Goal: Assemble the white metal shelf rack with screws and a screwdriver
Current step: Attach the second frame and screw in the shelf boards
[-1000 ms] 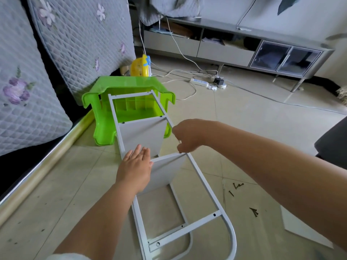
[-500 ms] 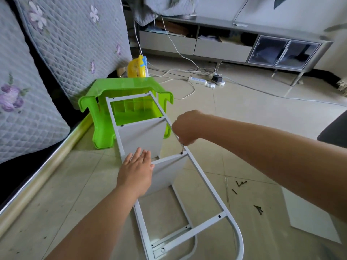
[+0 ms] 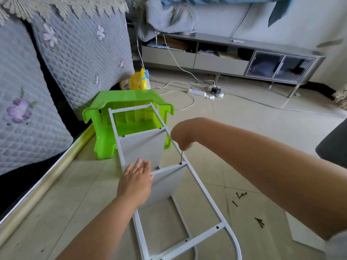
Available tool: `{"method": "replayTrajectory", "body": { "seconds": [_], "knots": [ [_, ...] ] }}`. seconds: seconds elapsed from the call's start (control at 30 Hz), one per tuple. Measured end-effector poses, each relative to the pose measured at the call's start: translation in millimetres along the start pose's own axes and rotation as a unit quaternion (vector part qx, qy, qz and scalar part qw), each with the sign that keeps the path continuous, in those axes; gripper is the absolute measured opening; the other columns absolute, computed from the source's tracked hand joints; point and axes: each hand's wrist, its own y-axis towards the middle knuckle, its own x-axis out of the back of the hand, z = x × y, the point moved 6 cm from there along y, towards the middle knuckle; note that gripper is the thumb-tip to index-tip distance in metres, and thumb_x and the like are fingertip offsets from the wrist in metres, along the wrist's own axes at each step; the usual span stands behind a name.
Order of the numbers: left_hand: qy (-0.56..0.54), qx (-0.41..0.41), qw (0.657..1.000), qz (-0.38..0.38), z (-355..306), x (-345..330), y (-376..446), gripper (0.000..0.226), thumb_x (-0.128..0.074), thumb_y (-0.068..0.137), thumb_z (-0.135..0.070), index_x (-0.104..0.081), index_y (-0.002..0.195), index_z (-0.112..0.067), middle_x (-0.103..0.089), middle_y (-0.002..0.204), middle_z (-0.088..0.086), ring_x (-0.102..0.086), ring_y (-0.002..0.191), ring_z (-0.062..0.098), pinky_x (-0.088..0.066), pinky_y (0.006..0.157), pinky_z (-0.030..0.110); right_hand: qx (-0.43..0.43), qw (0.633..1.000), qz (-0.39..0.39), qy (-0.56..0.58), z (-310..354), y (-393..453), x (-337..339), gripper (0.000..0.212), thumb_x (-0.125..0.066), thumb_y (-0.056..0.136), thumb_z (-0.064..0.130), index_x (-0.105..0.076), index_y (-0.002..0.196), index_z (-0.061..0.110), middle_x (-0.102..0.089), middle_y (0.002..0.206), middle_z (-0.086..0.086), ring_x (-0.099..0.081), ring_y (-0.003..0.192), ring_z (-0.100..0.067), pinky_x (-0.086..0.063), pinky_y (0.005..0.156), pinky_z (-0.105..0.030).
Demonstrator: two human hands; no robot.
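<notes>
Screws first, since they're closest to you: those small dark loose screws (image 3: pixel 241 195) are scattered on the beige tile floor (image 3: pixel 244 128) off to your right, just beside the frame, which makes sense because your driving hand can grab the next one without shuffling around. A flat white panel (image 3: pixel 302 231) lies past them at the right edge, probably a shelf waiting its turn. The white metal shelf rack (image 3: pixel 202 196) is lying on its side on the floor, curved end toward you, far end running up to the bright green plastic stool (image 3: pixel 105 147), which looks like it's propping or bracing that end. Your left hand (image 3: pixel 136 182) is flat, fingers straight and together, pressing on the near white metal shelf panel (image 3: pixel 165 182) right where it meets the left rail; I'd guess that's to keep the holes lined up so the panel doesn't wander. Your right hand (image 3: pixel 181 136) is curled down around the thin metal screwdriver (image 3: pixel 181 156), shaft close to upright, tip sitting in a screw at the joint of the right rail and that same shelf. Keep it straight or the bit might slip out. A second shelf panel (image 3: pixel 142 147) farther up already shows screws at its corners, so you're roughly midway. Behind all that, a yellow plastic toy (image 3: pixel 138 81), a white power strip (image 3: pixel 199 91) with cords, and a grey low cabinet (image 3: pixel 225 59).
</notes>
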Motion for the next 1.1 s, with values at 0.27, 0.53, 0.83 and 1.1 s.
{"method": "replayTrajectory", "body": {
  "seconds": [0.27,0.53,0.83,1.1],
  "knots": [
    [-0.007,-0.003,1.000,-0.001,-5,-1,1,0.050,-0.015,0.102,-0.031,-0.009,0.148,-0.014,-0.011,0.156,-0.002,0.000,0.144,0.013,-0.001,0.115,0.029,0.002,0.997,-0.060,-0.046,-3,-6,-13,0.017,-0.044,0.093,0.015,-0.059,0.094,0.006,-0.051,0.081,-0.001,-0.057,0.094,-0.026,-0.039,0.067,-0.026],
    [-0.017,-0.003,1.000,0.009,-7,3,-3,0.050,-0.015,0.102,-0.031,-0.009,0.148,-0.012,-0.012,0.156,-0.001,0.002,0.144,0.014,0.000,0.115,0.030,-0.084,0.985,0.022,0.147,-13,-10,-27,0.029,-0.035,0.096,0.006,-0.062,0.099,-0.002,-0.044,0.063,-0.003,-0.047,0.059,-0.016,-0.038,0.047,-0.016],
    [-0.010,-0.001,1.000,0.015,-5,1,-3,0.050,-0.014,0.102,-0.031,-0.008,0.148,-0.012,-0.011,0.156,-0.001,0.001,0.144,0.014,-0.001,0.115,0.030,0.052,0.985,-0.113,-0.120,12,-25,-16,0.024,-0.045,0.089,0.003,-0.059,0.108,0.007,-0.059,0.110,-0.008,-0.059,0.099,-0.026,-0.040,0.069,-0.028],
    [0.002,0.002,1.000,-0.004,-7,0,-2,0.049,-0.015,0.102,-0.030,-0.008,0.148,-0.014,-0.011,0.156,-0.003,0.000,0.144,0.012,-0.001,0.114,0.029,-0.048,0.997,-0.039,0.043,-13,-6,-19,0.025,-0.042,0.095,0.012,-0.062,0.105,0.000,-0.055,0.075,-0.003,-0.048,0.068,-0.017,-0.039,0.058,-0.020]
  ]
}}
